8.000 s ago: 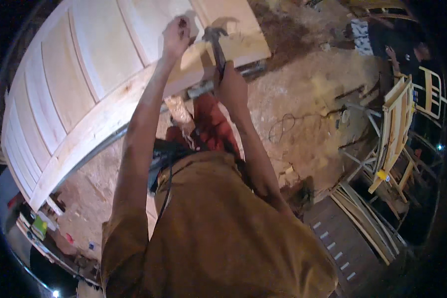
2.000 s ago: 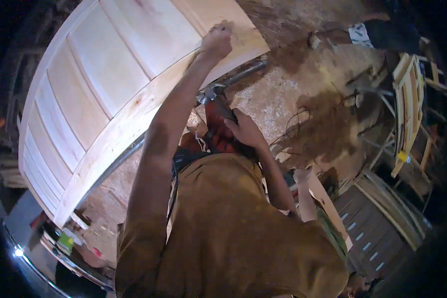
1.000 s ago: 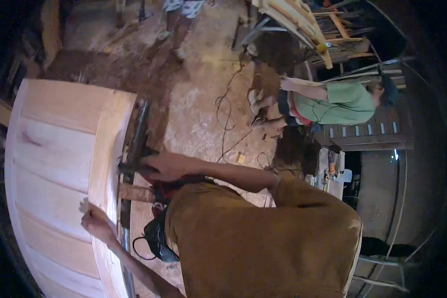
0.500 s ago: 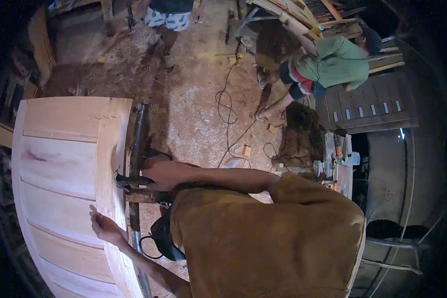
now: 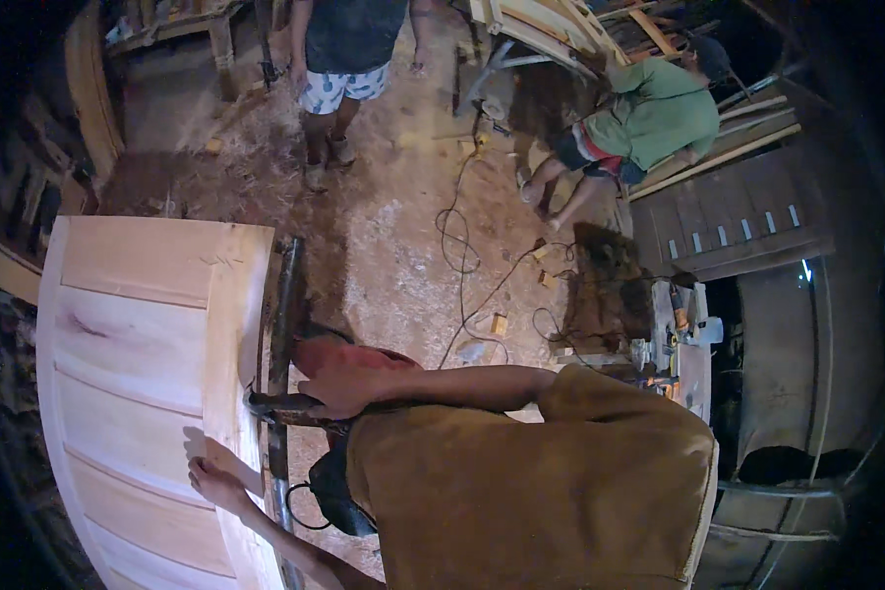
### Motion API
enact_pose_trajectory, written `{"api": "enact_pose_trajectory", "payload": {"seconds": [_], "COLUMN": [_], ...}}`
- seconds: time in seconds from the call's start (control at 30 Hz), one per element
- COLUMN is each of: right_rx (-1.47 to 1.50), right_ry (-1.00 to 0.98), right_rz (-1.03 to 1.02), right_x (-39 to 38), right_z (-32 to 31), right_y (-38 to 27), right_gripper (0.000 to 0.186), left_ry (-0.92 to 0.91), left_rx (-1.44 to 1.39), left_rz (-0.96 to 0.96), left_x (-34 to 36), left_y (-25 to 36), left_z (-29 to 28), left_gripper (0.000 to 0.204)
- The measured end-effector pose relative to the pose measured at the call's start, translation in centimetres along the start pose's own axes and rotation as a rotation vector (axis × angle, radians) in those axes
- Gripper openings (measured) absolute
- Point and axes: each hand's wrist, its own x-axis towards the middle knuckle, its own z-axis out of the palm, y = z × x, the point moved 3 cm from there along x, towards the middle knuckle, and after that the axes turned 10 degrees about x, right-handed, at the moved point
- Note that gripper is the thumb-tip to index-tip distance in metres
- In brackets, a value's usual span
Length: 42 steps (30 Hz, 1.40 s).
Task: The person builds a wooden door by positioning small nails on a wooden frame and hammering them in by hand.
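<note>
A pale wooden panelled door [image 5: 133,379] lies along the left side, its right-hand rail next to a long dark metal pipe [image 5: 282,315]. My right hand [image 5: 336,389] is closed round a dark bar-shaped metal tool [image 5: 290,404]. The tool's curved end meets the door's edge, and its exact kind is hard to make out. My left hand [image 5: 216,484] is over the door's panels with its fingers curled together, casting a shadow on the wood. Whatever those fingers pinch, if anything, is hidden. A brown shirt [image 5: 531,492] fills the lower middle, beside a black item with a cord loop.
One person in patterned shorts [image 5: 344,88] stands at the far side. Another in a green shirt [image 5: 664,113] bends near stacked boards. A black cable [image 5: 462,261] crosses the dusty floor among small wood blocks. Tools lie on a bench [image 5: 693,369] at right.
The view has shifted slightly. The person in patterned shorts has come nearer, while the green-shirted person has changed posture. My left hand has shifted a little nearer along the door, its fingers more curled.
</note>
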Motion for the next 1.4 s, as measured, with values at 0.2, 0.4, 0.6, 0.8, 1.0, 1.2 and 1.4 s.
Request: {"api": "enact_pose_trajectory", "payload": {"seconds": [0.2,0.4,0.6,0.8,1.0,1.2,1.4], "right_rx": [-0.262,0.143,0.163,0.207,0.122,0.043,0.1], "right_ry": [-0.055,-0.017,-0.123,-0.086,-0.043,0.009,-0.029], "right_rz": [0.223,-0.015,0.146,0.013,0.008,-0.044,-0.018], "right_x": [-0.4,1.8,2.0,3.0,3.9,4.5,4.9], "right_z": [-2.1,0.7,0.6,1.0,0.0,-0.4,-0.9], "right_y": [-3.9,-0.7,0.6,1.3,0.0,0.8,-3.9], "right_gripper": [0.046,0.047,0.052,0.036,0.034,0.034,0.033], "left_ry": [-0.075,0.212,0.254,0.124,0.282,0.317,0.281], "left_rx": [-0.226,-0.114,-0.717,-0.725,-0.318,-0.034,0.049], "left_rz": [-0.053,-0.122,-0.263,-0.202,-0.123,-0.208,-0.186], "left_x": [-2.2,-0.4,-0.2,0.9,1.9,1.5,1.2], "left_y": [-3.1,0.3,-1.7,-0.8,-0.2,-0.1,1.3], "left_z": [0.1,3.1,0.7,2.1,2.8,3.8,2.4], "left_gripper": [0.034,0.009,0.016,0.018,0.014,0.012,0.013]}}
